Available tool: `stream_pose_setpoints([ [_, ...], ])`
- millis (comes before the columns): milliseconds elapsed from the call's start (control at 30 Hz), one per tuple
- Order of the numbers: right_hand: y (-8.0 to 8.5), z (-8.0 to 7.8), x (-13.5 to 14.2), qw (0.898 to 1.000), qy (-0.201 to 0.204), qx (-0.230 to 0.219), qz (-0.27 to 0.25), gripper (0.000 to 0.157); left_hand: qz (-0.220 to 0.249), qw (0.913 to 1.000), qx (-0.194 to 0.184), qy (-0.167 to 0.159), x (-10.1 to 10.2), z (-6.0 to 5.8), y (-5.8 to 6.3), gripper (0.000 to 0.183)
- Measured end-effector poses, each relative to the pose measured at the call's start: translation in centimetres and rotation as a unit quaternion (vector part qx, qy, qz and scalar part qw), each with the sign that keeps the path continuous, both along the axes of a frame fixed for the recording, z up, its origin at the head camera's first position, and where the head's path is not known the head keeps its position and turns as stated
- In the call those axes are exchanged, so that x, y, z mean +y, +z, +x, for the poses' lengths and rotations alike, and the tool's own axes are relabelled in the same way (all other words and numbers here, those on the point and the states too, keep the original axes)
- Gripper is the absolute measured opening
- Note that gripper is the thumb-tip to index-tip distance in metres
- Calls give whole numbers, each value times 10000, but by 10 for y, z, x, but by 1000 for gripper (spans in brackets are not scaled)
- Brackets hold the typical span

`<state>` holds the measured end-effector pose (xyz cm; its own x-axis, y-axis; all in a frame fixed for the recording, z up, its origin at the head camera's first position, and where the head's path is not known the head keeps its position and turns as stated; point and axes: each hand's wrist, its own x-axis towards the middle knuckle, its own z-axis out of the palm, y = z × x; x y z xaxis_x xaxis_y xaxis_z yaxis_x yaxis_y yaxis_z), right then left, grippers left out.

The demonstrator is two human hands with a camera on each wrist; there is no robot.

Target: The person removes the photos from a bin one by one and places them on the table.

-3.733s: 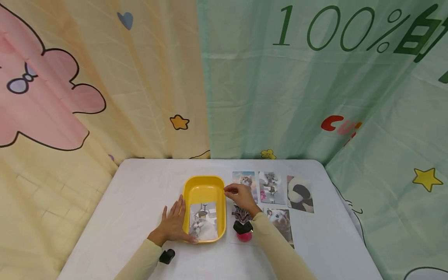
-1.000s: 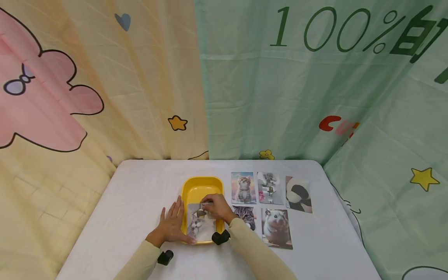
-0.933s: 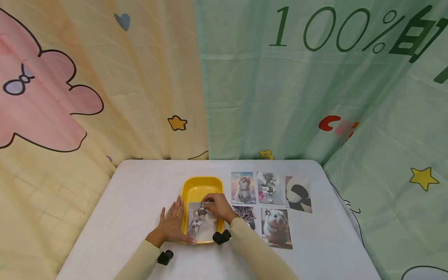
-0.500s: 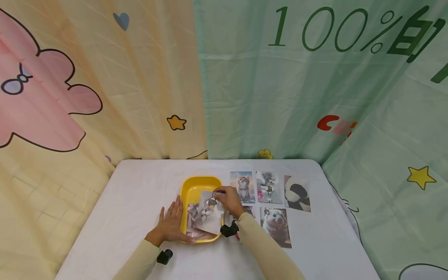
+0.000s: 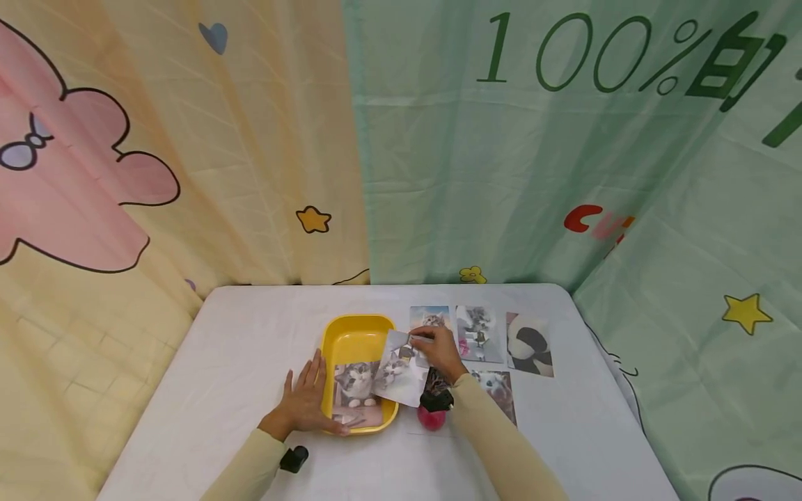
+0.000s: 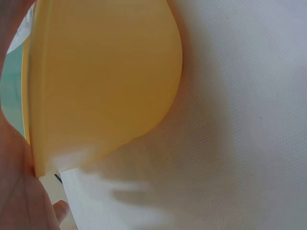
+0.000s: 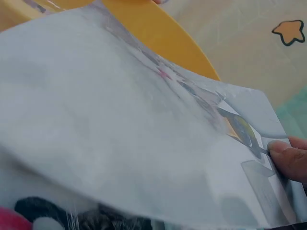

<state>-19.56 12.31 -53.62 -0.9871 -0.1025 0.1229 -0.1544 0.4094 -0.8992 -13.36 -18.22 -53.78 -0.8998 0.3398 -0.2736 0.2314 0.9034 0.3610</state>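
My right hand [image 5: 441, 351] pinches the far edge of a glossy picture card [image 5: 398, 379] showing a grey and white cat. The card is tilted over the right rim of the yellow tray [image 5: 357, 339], and in the right wrist view it bows, with my thumb [image 7: 288, 159] on its edge. Inside the tray's near half lies another cat card [image 5: 357, 396]. My left hand [image 5: 302, 405] rests against the tray's left side, fingers straight and thumb at the near rim; the left wrist view shows the tray's outer wall [image 6: 105, 72] beside it.
Right of the tray, several cards lie in rows: a kitten card [image 5: 432, 316], a grey cat card [image 5: 479, 337], a panda card [image 5: 528, 344] and a partly covered animal card [image 5: 498, 390]. A card with a pink ball [image 5: 431, 419] lies under my right wrist. Curtains surround the white table [image 5: 263, 334].
My right hand has reached into the tray, taken up the top card and carried it right, over the rim. The cat card beneath has come into view. My left hand stays at the tray.
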Motion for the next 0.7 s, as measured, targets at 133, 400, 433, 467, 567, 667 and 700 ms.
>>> stream_pose_setpoints([
  [133, 3, 4, 16, 9998, -165, -86, -32, 16, -35, 9999, -95, 9, 0, -1, 0, 151],
  [400, -4, 23, 73, 9974, -318, -473, -445, 23, 38, 9999, -138, 39, 1, -2, -2, 151],
  [433, -4, 25, 81, 9967, -352, -552, -490, 23, -2, 9999, -149, 36, 1, -2, -2, 151],
  [467, -5, 27, 89, 9962, -417, -612, -468, 23, 5, 9999, -140, 35, 1, -2, -2, 151],
  [567, -6, 34, 115, 9946, -570, -761, -424, 25, -36, 9999, -104, 31, 0, -3, -3, 151],
  [667, -8, 40, 144, 9938, -653, -810, -390, 28, -52, 10000, -68, 38, 0, -3, -3, 151],
  [700, -9, 43, 155, 9937, -664, -837, -353, 29, -57, 10000, -68, 41, 1, -4, -4, 151],
])
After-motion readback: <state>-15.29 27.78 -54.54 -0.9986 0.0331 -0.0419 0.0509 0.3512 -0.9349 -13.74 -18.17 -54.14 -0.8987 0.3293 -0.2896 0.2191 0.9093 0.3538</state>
